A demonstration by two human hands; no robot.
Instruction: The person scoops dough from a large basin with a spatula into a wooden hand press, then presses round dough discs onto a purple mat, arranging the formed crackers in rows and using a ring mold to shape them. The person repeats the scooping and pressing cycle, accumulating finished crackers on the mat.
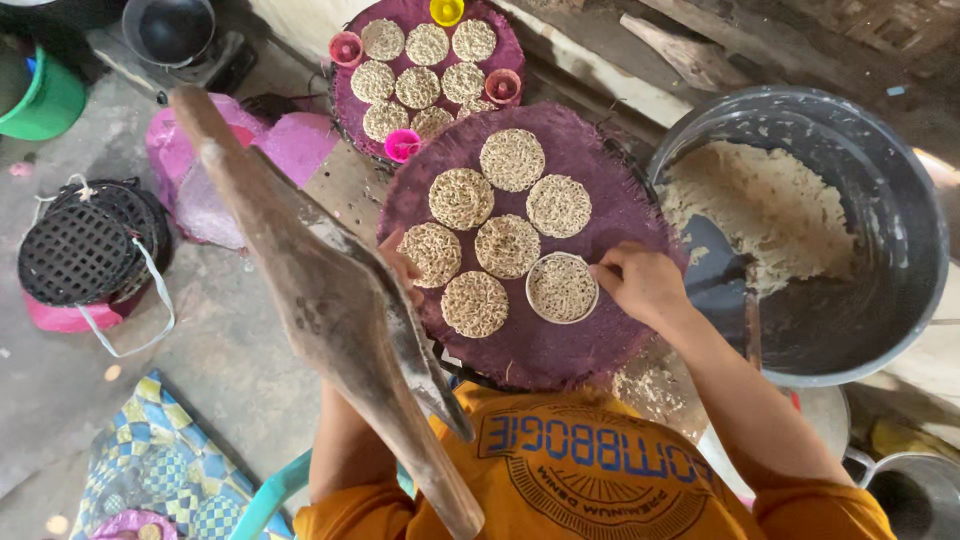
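Observation:
A round purple woven tray (560,350) lies in front of me with several flat round noodle cakes (511,160) on it. My right hand (645,285) pinches the rim of a white ring mould (562,288) that is filled with noodles and sits on the tray's near right part. My left hand (400,265) rests at the tray's left edge beside a noodle cake (432,254). A wooden lever hides most of that hand, so its grip cannot be made out.
A long wooden lever (330,300) slants across the left. At the right, a big grey basin (900,200) holds noodle mass and a dark scoop (720,270). A second purple tray (350,120) with cakes and small coloured cups lies beyond. Black basket (85,245), green bucket (45,100), pink bag (290,145) stand left.

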